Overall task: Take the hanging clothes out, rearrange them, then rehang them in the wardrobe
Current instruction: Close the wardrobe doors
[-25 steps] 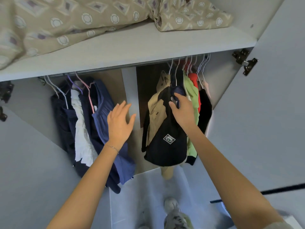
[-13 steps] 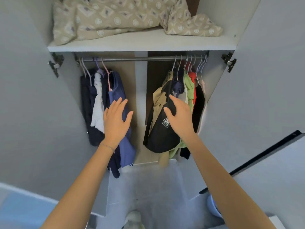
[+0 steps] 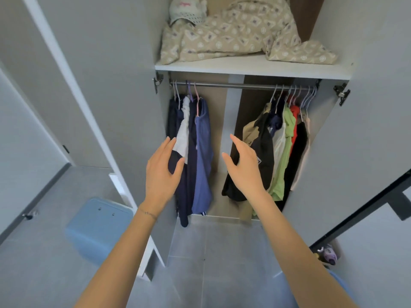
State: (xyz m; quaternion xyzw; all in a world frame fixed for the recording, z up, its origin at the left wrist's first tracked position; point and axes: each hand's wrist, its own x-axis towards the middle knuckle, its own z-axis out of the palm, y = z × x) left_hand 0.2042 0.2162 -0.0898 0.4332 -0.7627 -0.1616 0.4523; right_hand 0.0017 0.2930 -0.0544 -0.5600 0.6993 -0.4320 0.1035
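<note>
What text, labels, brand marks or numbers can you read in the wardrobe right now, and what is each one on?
Pink script on the white cap on the top shelf: too blurred to read.
White patch on the black garment, partly hidden behind the right hand: too small to read.
No other words, numbers or signs show.
</note>
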